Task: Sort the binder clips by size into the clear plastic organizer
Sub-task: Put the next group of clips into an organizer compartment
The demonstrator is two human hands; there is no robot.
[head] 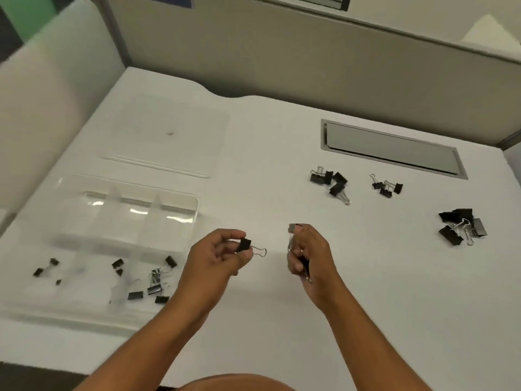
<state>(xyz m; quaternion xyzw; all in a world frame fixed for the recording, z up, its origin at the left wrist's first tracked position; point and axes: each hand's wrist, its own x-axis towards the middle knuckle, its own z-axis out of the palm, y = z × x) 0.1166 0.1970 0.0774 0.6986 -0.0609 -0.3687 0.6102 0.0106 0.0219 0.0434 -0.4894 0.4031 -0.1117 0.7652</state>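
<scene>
Both forearms are reaching up from the bottom edge over the white desk. The left hand is pinching a black binder clip between thumb and fingers, its wire handle pointing right. The right hand is curling closed around a second clip, its wire loops hanging down between the fingers. To the left, the clear plastic organizer is lying open, with small clips sitting in its near compartments. Three loose piles are waiting on the right: a medium pile, a smaller pile beside it, and a large pile farthest right, below the grey cable hatch.
</scene>
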